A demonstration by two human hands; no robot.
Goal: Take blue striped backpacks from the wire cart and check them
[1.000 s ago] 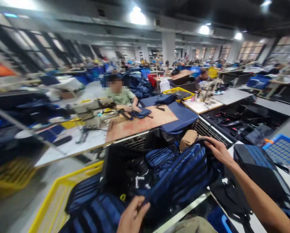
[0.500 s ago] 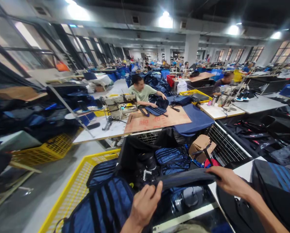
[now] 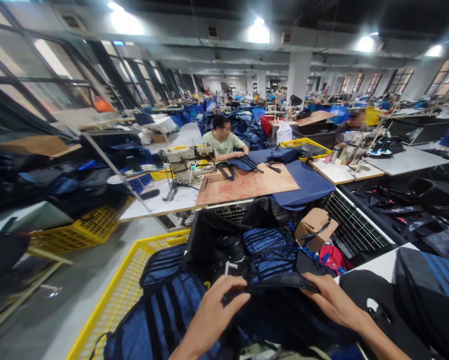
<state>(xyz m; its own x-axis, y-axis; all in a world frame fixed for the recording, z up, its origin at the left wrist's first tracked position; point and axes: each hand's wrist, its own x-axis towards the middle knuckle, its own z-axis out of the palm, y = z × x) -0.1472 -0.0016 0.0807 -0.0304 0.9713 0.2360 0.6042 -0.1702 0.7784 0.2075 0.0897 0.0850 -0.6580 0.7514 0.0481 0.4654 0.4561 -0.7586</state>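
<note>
My left hand [image 3: 212, 312] and my right hand [image 3: 333, 302] both grip a dark blue fabric backpack panel [image 3: 280, 315] held low in front of me, its thin edge stretched between them. The left fingers curl over the near left part of the edge, the right fingers pinch the right end. Beneath and to the left lies a heap of blue striped backpack pieces [image 3: 160, 310] spilling into a yellow plastic crate [image 3: 115, 295]. More striped pieces [image 3: 269, 250] and black fabric sit in a wire bin just beyond.
A brown cardboard box [image 3: 314, 227] rests in the wire bin [image 3: 355, 230]. A person in a green shirt [image 3: 224, 142] works at a sewing machine [image 3: 186, 162] on a table ahead. A black and blue backpack [image 3: 430, 290] lies on the white table at right.
The panel has come down and closer to me, and both hands moved nearer together. The view has steadied and dropped slightly.
</note>
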